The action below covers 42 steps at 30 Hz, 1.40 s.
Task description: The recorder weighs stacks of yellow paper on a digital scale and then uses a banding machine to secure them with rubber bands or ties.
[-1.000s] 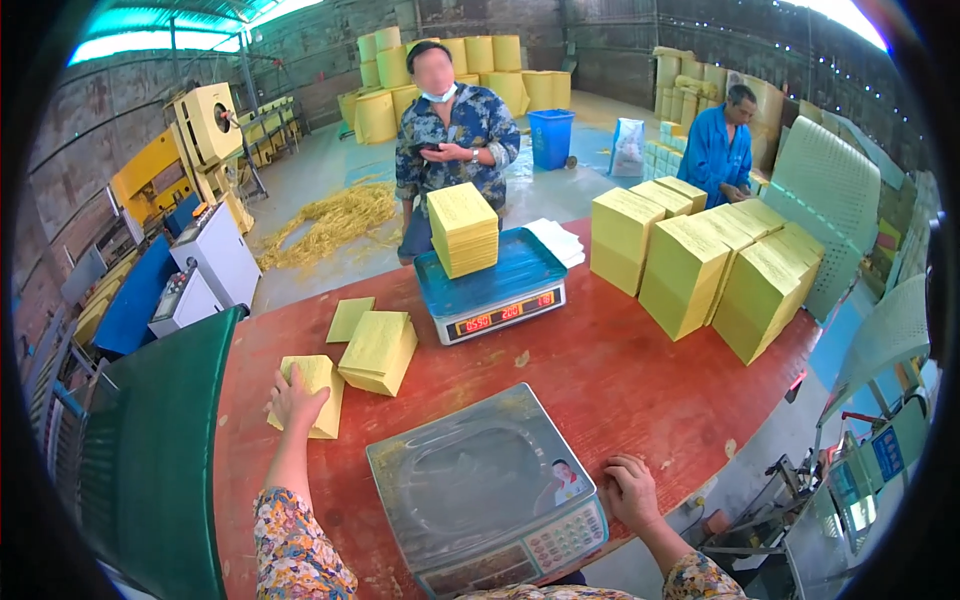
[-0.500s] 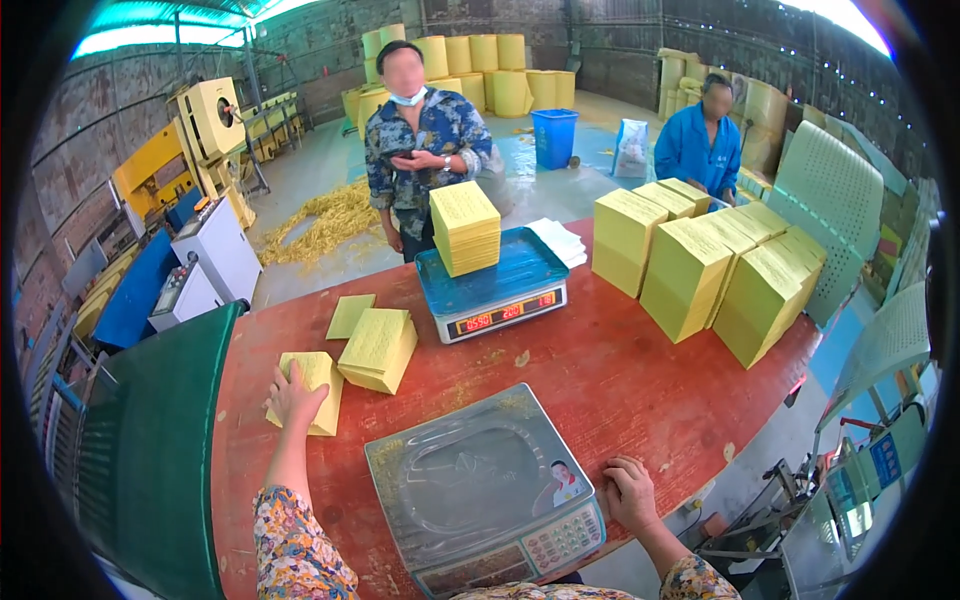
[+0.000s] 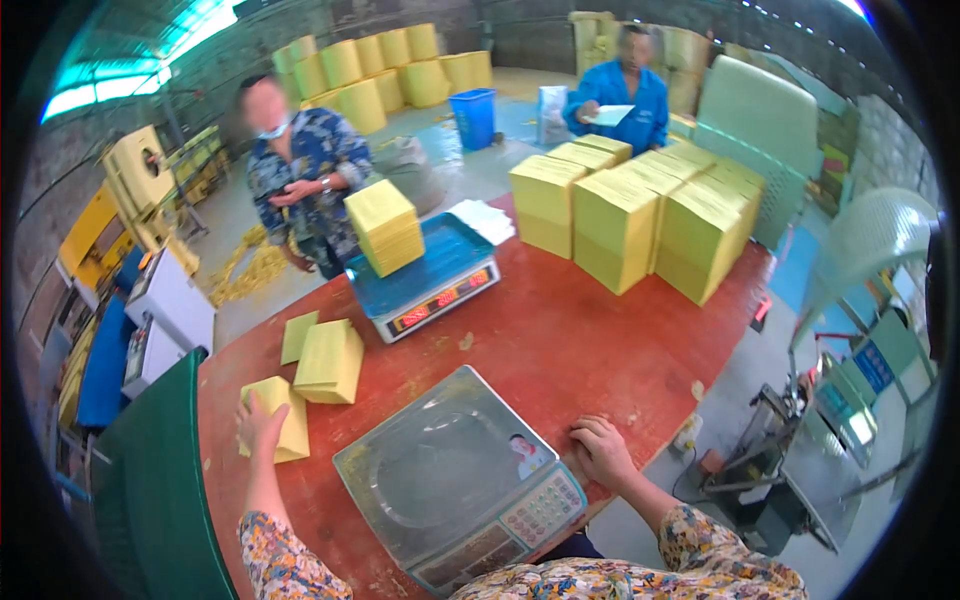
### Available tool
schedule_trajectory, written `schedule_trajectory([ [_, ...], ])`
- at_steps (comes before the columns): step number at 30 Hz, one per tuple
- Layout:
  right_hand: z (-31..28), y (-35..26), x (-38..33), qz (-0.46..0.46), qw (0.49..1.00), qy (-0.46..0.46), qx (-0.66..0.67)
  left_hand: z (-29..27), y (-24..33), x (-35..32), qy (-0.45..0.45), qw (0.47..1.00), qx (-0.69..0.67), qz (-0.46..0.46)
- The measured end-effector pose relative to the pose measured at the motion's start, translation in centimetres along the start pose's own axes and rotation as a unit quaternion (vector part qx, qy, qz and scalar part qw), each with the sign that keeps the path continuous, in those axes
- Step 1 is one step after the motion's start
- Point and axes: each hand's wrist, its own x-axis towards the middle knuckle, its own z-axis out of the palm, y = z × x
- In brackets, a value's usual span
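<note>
My left hand [image 3: 262,425] lies over a short stack of yellow paper [image 3: 291,436] at the table's left, its fingers spread across the top and far side. Beside that stack stands another yellow stack [image 3: 330,365], with a thin yellow piece [image 3: 298,338] lying behind it. On the table's right front edge rests my right hand [image 3: 602,455], fingers curled together and nothing visible in them. Between my hands sits a grey scale [image 3: 440,470] with a bare, dusty platform. Farther back, a blue-topped scale [image 3: 455,245] with lit red digits carries a yellow stack [image 3: 385,228].
Several tall yellow stacks [image 3: 615,225] crowd the far right of the red table [image 3: 560,335]. Across the table stand a person in camouflage [image 3: 310,165] and a person in blue [image 3: 625,100] holding a sheet. A green surface [image 3: 150,470] borders the left; metal equipment [image 3: 800,470] stands at right.
The view has swung to the right, so the scene sits farther left. The person in blue now holds up a pale sheet. My hands keep their places on the stack and table edge.
</note>
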Motion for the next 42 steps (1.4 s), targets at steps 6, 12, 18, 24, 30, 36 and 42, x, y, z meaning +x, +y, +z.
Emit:
schedule_trajectory([
  [6,0.1,-0.2,-0.1,-0.019,0.999,0.002,0.031,1.5,-7.1,-3.3,0.288,0.945,-0.113,0.11],
  [12,-0.4,0.6,-0.9,0.0,0.999,0.005,0.038,4.2,-11.4,-21.6,0.24,0.955,-0.172,0.035],
  [18,-0.5,1.1,-1.2,-0.006,0.998,-0.001,0.064,3.8,-11.4,-34.6,0.169,0.98,-0.092,-0.054],
  [24,-0.5,1.6,-1.3,-0.011,0.997,-0.01,0.077,2.9,-7.9,-37.0,0.079,0.988,-0.066,-0.114],
  [30,-0.3,1.4,-1.3,-0.009,0.996,-0.005,0.087,5.9,-9.7,-38.8,0.144,0.988,0.037,0.028],
  [36,-0.5,1.5,-1.5,-0.001,0.996,0.005,0.093,5.9,-9.5,-38.8,0.151,0.987,0.057,0.014],
  [42,-0.2,1.7,-1.6,-0.009,0.995,0.018,0.1,5.5,-9.0,-39.0,0.122,0.991,0.046,-0.022],
])
